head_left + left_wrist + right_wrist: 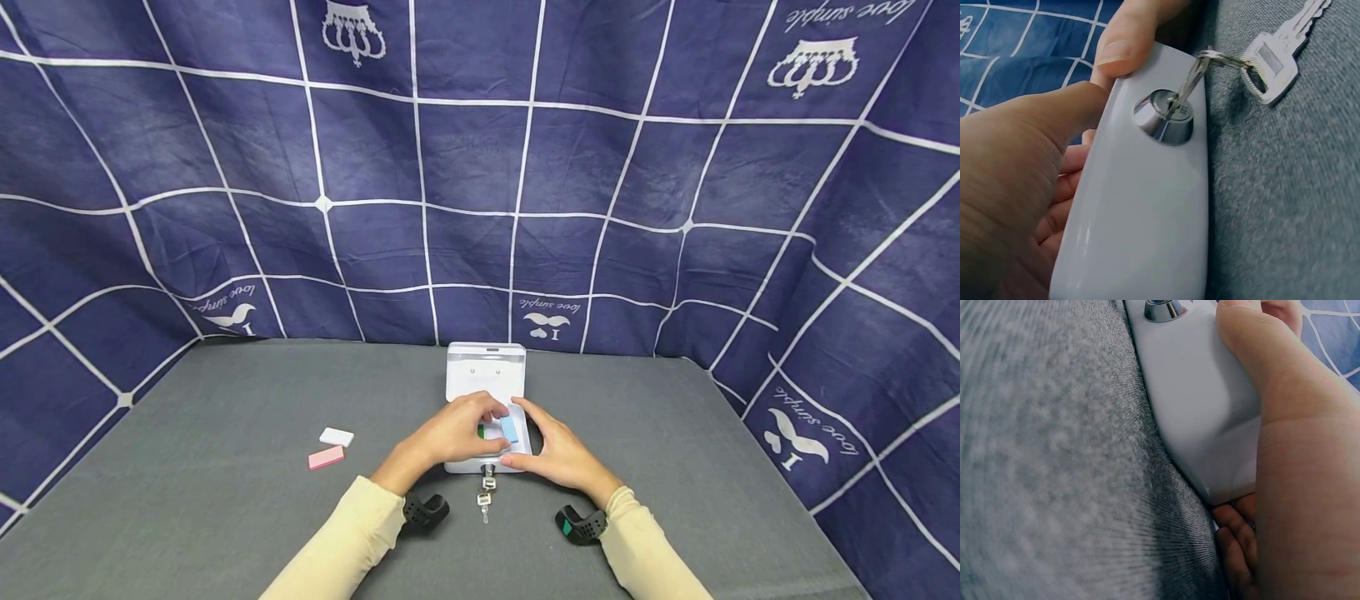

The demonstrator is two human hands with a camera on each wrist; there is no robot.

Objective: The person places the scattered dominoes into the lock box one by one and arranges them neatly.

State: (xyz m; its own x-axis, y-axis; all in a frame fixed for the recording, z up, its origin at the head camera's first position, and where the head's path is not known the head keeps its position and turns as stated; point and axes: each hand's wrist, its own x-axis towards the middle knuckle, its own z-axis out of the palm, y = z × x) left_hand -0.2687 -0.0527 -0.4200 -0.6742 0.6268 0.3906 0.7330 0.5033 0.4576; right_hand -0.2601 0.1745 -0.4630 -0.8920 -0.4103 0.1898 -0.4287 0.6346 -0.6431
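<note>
A small white lockbox (459, 467) stands on the grey cloth with its lid (486, 379) raised at the back. Over its inside, my left hand (453, 429) pinches a light blue block (508, 429) between thumb and fingers. A bit of something green (481, 431) shows beside it, mostly hidden by that hand. My right hand (558, 450) grips the box's right side, thumb on the front rim and fingers along the side wall. A key sits in the round lock (1163, 119) on the front, and a second key (1272, 65) hangs from its ring onto the cloth.
To the left on the grey cloth (225, 500) lie a white block (337, 437) and a pink block (326, 457), close together. Behind the table hangs a dark blue curtain (465, 250) with white lines. Each wrist wears a black band (425, 512).
</note>
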